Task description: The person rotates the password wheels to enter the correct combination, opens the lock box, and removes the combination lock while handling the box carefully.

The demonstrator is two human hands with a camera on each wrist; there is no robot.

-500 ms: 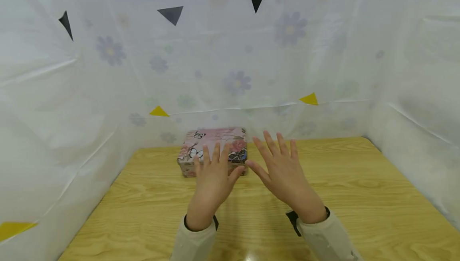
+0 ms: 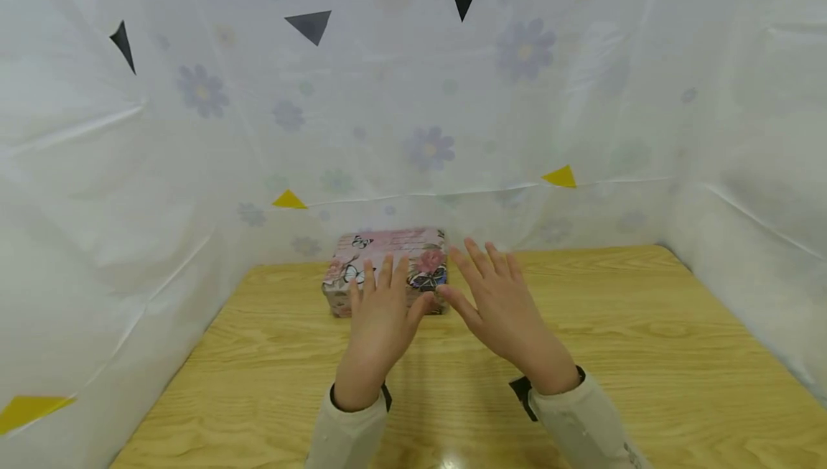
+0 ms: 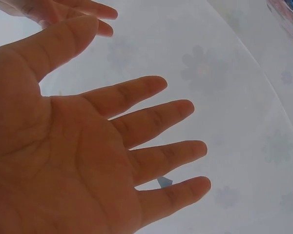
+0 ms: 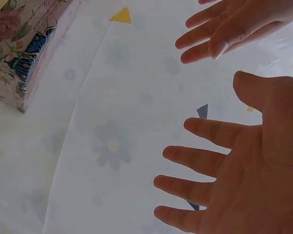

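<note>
A pink box (image 2: 388,240) with roses, butterflies and script printed on it sits on the table, left of centre near the back wall. My left hand (image 2: 380,322) is held up with fingers spread, overlapping the front of the box in the head view. To its right, my right hand (image 2: 507,314) is raised too, its fingers fanned out and fingertips just right of the box. Both palms face away from me and hold nothing. In the right wrist view a corner of the box (image 4: 19,53) shows at the top left.
The wood-grain table (image 2: 614,325) is enclosed at the back and sides by white sheeting (image 2: 388,117) with a faint flower print. Black and yellow triangles, such as one yellow triangle (image 2: 561,176), are stuck on it. Pale sleeves (image 2: 352,433) cover the forearms.
My right hand has shifted slightly left, nearer my left hand, and its fingers are a little closer together. The box has stayed in place; the head view has moved slightly.
</note>
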